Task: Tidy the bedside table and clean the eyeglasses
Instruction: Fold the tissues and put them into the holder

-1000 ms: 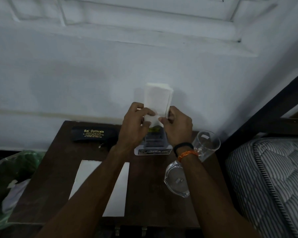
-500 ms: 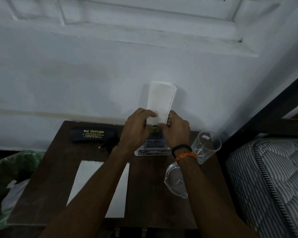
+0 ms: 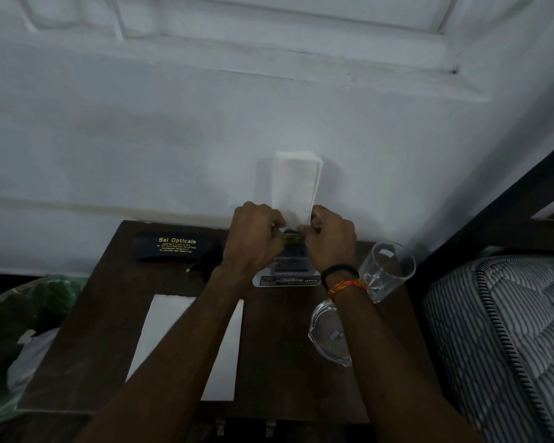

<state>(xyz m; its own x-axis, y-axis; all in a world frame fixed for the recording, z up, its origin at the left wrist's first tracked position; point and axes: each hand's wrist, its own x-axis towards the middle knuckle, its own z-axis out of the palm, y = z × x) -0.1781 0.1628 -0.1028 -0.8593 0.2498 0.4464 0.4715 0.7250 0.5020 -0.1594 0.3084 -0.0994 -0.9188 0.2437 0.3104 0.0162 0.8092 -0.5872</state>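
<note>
I see both hands at the back of the table (image 3: 279, 372), close to the wall (image 3: 141, 139). The left hand (image 3: 256, 239) and the right hand (image 3: 331, 241) each pinch the lower end of a stack of folded napkins (image 3: 296, 187), which stands upright against the wall above a small stand (image 3: 288, 270) with a label along its front edge. Both sets of fingers are curled tight on the napkins' bottom corners, thumbs nearly meeting over the stand. The right wrist wears a black band (image 3: 339, 271) and an orange thread (image 3: 347, 286).

The glasses case (image 3: 176, 246), black with "Sai Opticals" printed on it, lies at the back left of the table, well apart from the hands. I cannot make out the eyeglasses themselves. A white sheet (image 3: 160, 337) lies flat near the front, partly under my left forearm. A clear tumbler (image 3: 386, 270) stands at the right edge, and a clear glass dish (image 3: 328, 337) sits just in front of it. A green bag (image 3: 16, 330) hangs left of the table; a striped mattress (image 3: 509, 340) is on the right.
</note>
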